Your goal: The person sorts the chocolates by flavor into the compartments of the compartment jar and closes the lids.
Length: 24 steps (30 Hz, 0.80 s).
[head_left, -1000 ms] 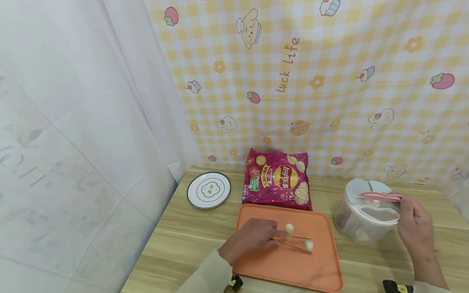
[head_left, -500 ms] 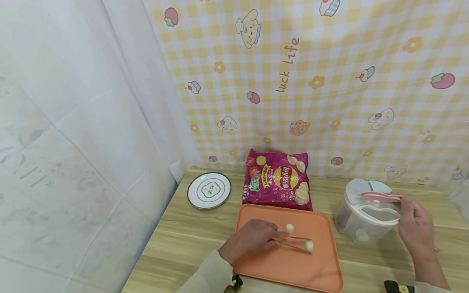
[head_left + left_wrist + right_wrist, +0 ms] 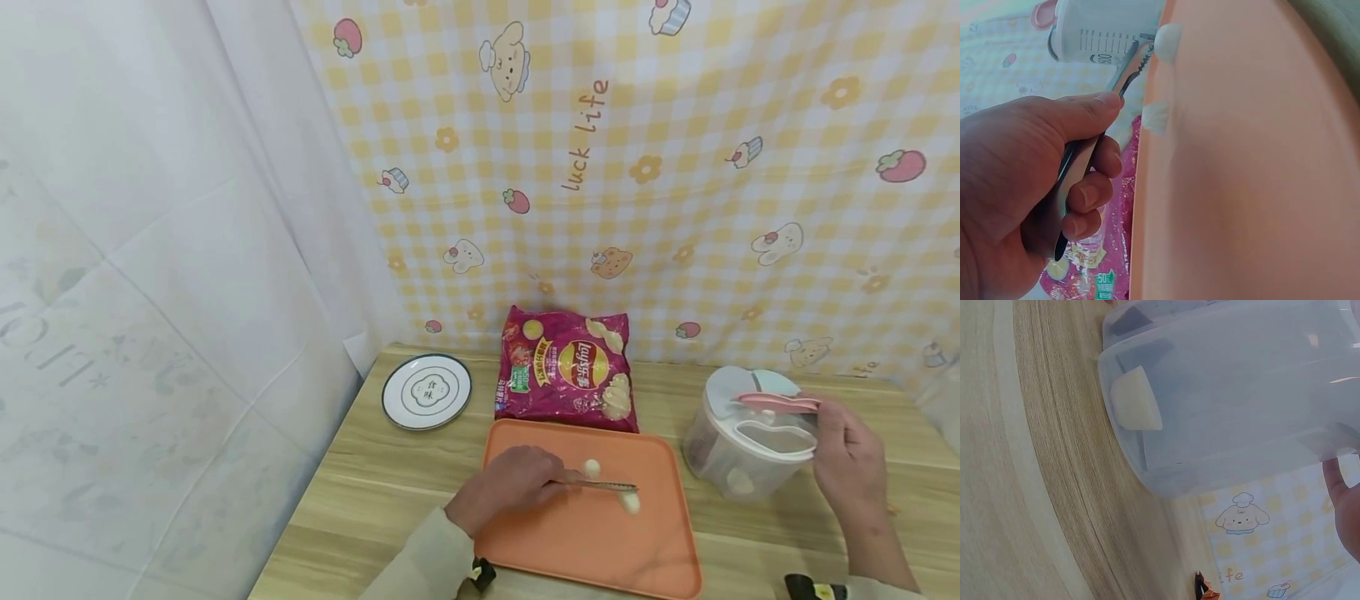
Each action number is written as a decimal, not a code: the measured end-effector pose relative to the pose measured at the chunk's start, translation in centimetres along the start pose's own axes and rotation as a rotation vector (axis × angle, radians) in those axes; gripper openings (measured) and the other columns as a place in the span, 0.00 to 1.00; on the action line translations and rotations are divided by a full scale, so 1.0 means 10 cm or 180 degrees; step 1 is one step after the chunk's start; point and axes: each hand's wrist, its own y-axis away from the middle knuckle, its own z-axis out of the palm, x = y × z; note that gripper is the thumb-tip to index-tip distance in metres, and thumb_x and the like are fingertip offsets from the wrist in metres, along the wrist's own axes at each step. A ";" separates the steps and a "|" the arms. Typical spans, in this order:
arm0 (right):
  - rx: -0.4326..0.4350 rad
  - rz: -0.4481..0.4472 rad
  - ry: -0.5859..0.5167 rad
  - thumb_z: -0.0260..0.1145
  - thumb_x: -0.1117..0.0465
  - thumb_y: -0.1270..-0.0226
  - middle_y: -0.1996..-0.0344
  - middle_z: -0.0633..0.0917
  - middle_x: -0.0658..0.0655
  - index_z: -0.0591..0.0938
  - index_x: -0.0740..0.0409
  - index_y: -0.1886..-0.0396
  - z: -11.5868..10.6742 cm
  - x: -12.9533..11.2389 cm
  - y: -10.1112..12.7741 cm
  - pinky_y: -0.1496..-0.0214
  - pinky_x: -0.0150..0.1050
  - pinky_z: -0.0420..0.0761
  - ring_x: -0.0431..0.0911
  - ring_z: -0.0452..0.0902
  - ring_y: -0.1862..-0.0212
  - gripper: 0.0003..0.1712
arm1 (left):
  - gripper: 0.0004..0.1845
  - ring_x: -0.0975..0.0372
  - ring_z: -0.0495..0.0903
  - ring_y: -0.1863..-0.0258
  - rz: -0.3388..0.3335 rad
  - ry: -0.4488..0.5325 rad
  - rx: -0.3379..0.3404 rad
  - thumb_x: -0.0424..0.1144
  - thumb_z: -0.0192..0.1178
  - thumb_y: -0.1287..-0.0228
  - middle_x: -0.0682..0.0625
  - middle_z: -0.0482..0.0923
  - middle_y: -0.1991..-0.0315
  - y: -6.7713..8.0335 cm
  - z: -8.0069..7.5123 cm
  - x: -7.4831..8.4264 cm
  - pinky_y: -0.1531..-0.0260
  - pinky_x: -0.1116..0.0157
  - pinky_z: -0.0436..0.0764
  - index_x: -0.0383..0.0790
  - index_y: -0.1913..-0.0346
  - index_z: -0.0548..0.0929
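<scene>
My left hand [image 3: 517, 483] grips metal tongs [image 3: 609, 486] over the orange tray [image 3: 570, 542]; the tongs' arms are pressed together. Two small white pieces lie on the tray: one white piece [image 3: 631, 502] beside the tongs' tips, the other white piece [image 3: 592, 467] behind them. Whether the tips touch the first piece I cannot tell. To the right, my right hand [image 3: 853, 458] holds the raised pink flap [image 3: 776, 403] of a clear storage container [image 3: 720, 458], and a finger touches its wall in the right wrist view. Inside the container lies a white chunk [image 3: 1135, 400].
Behind the tray lies a purple chip bag [image 3: 566, 367], close to its back edge. A white plate [image 3: 427, 392] with a dark rim sits at the left of the wooden table [image 3: 375, 500]. A checkered cloth [image 3: 675, 225] hangs at the back.
The tongs' arms, apart before with the nearer white piece between their tips, have come together, and that piece now lies beside them. The right hand stays on the flap.
</scene>
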 end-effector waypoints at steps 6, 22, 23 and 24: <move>-0.0025 0.0010 0.0018 0.47 0.54 0.13 0.55 0.78 0.24 0.87 0.47 0.49 0.00 -0.01 -0.01 0.43 0.16 0.65 0.21 0.71 0.48 0.20 | 0.12 0.70 0.68 0.77 -0.0071 -0.0111 -0.0010 0.49 0.64 0.27 0.63 0.74 0.77 0.00 -0.01 0.01 0.70 0.76 0.70 0.54 0.47 0.92; 0.0022 0.0038 0.0031 0.47 0.54 0.14 0.56 0.79 0.24 0.87 0.44 0.52 0.01 0.00 -0.01 0.43 0.17 0.65 0.21 0.71 0.49 0.19 | 0.16 0.70 0.65 0.76 0.0141 -0.0092 -0.0034 0.50 0.59 0.23 0.63 0.68 0.74 0.13 -0.05 -0.02 0.73 0.75 0.66 0.59 0.38 0.86; 0.0020 0.0049 0.0031 0.47 0.54 0.14 0.56 0.79 0.23 0.87 0.43 0.52 0.01 0.00 -0.01 0.43 0.17 0.65 0.21 0.71 0.49 0.19 | 0.14 0.70 0.65 0.76 0.0164 -0.0052 -0.0048 0.50 0.60 0.23 0.63 0.68 0.74 0.13 -0.05 -0.02 0.73 0.75 0.65 0.59 0.40 0.87; 0.0020 0.0060 0.0031 0.47 0.53 0.14 0.57 0.79 0.23 0.86 0.43 0.52 0.01 0.00 -0.01 0.43 0.17 0.65 0.21 0.71 0.49 0.19 | 0.13 0.70 0.65 0.75 0.0171 -0.0015 -0.0064 0.49 0.61 0.23 0.63 0.68 0.74 0.13 -0.05 -0.02 0.73 0.75 0.65 0.59 0.41 0.87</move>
